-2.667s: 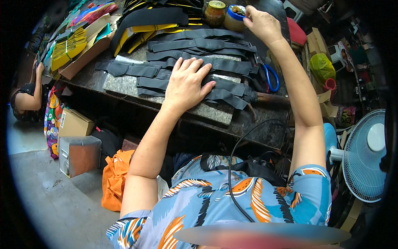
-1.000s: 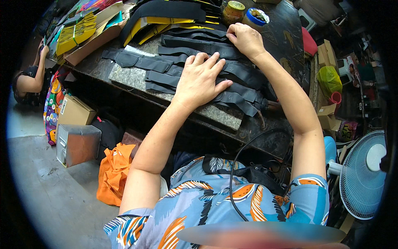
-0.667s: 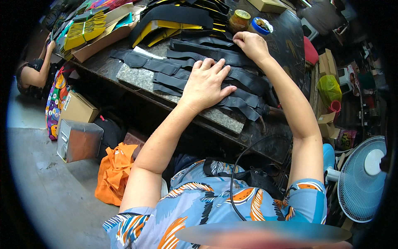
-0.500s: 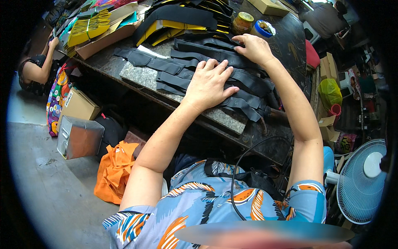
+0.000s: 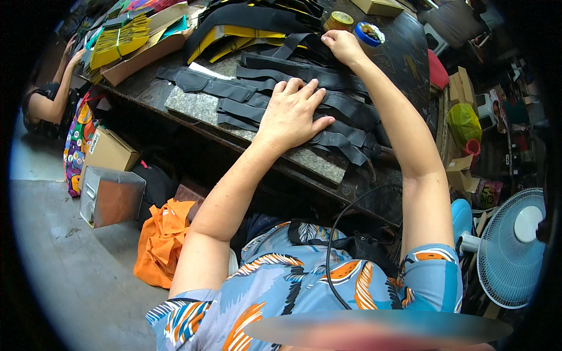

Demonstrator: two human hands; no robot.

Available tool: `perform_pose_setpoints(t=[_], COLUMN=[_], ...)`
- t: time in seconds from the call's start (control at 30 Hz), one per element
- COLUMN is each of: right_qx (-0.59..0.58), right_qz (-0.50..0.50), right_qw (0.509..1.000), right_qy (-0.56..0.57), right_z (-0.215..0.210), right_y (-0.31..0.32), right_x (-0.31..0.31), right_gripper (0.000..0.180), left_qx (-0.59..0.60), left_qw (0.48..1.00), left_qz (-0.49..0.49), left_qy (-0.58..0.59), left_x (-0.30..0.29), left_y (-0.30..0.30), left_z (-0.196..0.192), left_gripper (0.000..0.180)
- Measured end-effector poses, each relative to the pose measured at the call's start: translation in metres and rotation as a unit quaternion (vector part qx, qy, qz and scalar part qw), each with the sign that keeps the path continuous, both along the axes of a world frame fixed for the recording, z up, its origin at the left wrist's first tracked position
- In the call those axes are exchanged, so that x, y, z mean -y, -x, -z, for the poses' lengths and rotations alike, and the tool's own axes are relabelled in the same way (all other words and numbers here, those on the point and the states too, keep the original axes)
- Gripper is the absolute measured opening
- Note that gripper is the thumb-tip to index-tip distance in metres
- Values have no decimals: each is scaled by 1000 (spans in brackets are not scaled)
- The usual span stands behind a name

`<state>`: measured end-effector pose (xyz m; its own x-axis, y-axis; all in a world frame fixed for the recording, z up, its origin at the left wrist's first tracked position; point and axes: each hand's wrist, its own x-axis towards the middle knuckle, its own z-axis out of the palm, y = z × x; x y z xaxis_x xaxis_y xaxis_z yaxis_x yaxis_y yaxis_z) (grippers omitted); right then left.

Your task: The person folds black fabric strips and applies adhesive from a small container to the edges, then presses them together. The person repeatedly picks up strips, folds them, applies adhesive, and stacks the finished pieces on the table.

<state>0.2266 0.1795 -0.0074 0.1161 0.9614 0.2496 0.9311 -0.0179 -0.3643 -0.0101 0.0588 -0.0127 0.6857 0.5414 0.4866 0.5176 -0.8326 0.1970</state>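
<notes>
Several black leather-like straps [image 5: 219, 89] lie side by side across a speckled stone slab [image 5: 190, 104] on the dark worktable [image 5: 404, 82]. My left hand [image 5: 291, 112] rests palm down on the straps near their middle, fingers spread. Beyond it, at the far edge of the row, my right hand [image 5: 344, 48] has thumb and fingers pinched together on a black strap [image 5: 291, 44]. That strap is raised and bent above the others. Its end is hidden in my fingers.
Behind the straps stands a stack of black pieces with yellow undersides [image 5: 252, 22]. A jar with a yellow lid [image 5: 339, 21] and a blue-rimmed tub [image 5: 369, 35] sit past my right hand. A fan [image 5: 512, 248] is at right; another person [image 5: 50, 105] is at far left.
My right hand has moved slightly up and left, lifting a strap into a bend at the far side of the row. My left hand stays flat on the straps.
</notes>
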Motion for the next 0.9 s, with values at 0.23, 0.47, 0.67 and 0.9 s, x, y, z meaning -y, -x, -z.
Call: perform_pose_setpoints(t=[0.23,0.47,0.67,0.9], right_qx=[-48,-50,-26,82], right_qz=[11,-133,-123,-131], right_qw=[999,988,991,988], right_qy=[-23,-53,-51,-13], right_z=[4,1,-3,-9], right_y=[-1,2,-3,7], right_x=[3,30,28,34], right_gripper=[27,19,25,43], left_qx=[1,-1,1,-4], left_qw=[1000,1000,1000,1000], left_qz=[2,2,2,0], left_qy=[-5,-21,-25,-22], left_x=[0,0,0,1], left_y=[0,0,0,0], left_z=[-1,2,2,1], left_gripper=[60,60,60,61])
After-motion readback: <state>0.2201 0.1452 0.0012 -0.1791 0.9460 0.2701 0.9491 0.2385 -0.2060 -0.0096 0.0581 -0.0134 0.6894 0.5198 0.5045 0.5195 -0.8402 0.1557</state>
